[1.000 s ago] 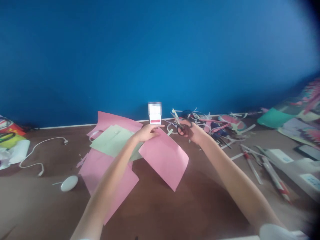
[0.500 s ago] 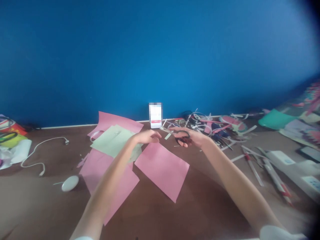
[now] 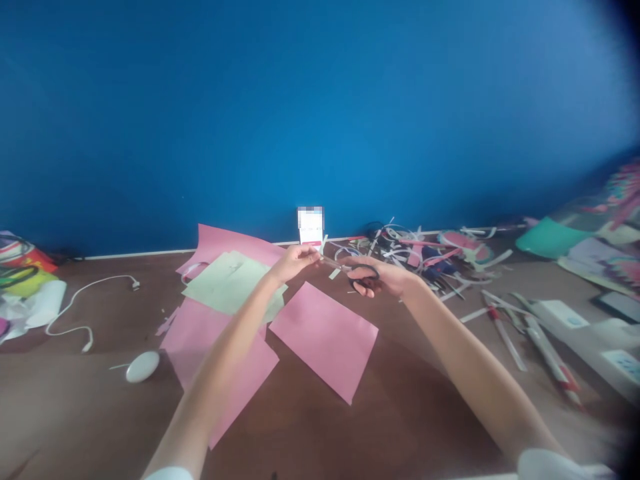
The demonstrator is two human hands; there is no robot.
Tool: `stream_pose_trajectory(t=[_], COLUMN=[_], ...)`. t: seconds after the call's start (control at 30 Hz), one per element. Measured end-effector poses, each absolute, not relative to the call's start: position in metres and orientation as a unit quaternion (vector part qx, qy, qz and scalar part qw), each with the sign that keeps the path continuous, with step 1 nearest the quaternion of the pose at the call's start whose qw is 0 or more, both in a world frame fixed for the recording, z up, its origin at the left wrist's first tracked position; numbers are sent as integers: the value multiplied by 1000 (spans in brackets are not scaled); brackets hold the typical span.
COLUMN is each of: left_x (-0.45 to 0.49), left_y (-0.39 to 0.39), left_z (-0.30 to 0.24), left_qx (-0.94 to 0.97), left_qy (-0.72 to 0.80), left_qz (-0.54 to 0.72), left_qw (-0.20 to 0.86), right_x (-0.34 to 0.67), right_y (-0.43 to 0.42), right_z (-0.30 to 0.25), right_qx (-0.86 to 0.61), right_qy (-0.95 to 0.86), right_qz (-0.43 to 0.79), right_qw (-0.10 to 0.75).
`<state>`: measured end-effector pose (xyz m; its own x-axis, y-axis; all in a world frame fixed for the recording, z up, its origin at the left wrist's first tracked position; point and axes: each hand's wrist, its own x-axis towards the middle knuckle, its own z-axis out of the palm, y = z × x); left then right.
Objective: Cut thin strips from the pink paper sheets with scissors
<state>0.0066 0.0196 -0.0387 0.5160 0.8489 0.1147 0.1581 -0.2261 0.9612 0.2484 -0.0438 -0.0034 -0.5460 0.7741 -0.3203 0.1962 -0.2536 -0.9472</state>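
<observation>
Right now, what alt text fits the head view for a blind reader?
The right-hand grip holds black-handled scissors, blades pointing toward the left-hand grip, over a brown table. Pink sheets and pale-green paper lie nearby; a lit screen stands behind.

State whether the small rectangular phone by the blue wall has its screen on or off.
The phone is on: its screen shows bright white, with a red bar near the bottom.

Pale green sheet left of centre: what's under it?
A far pink sheet and a near pink sheet stick out beneath it. The green sheet hides whatever lies under its middle; the left forearm blocks part of its right side.
</observation>
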Motion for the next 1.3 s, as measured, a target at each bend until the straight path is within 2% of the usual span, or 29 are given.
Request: stream_pose_trajectory(t=[0.13, 0.37, 0.73, 0.93, 1.0, 1.1, 1.3], left_x=[8, -5, -7, -6, 0, 8, 7], left_y=[18, 20, 30, 15, 10, 9, 9], left_z=[-37, -32, -57, -44, -45, -50, -51], left_qx=[736, 694, 761, 859, 873, 881, 886], left_qy=[373, 398, 408, 371, 374, 386, 385], left_qz=[359, 443, 280, -13, -67, -98, -110], left_qw=[436, 404, 419, 352, 306, 255, 234], right_x=[250, 259, 264, 265, 266, 265, 264], right_y=[-41, -38, -34, -33, -33, -33, -33], right_z=[-8, -8, -10, -8, -7, -6, -6], right_qx=[-406, -373, -407, -420, -421, -421, -423], right_qy=[-571, -611, -629, -612, -612, -614, -622], right_qz=[686, 680, 630, 632, 631, 627, 624], right_qw=[197, 158, 201, 220, 225, 231, 213])
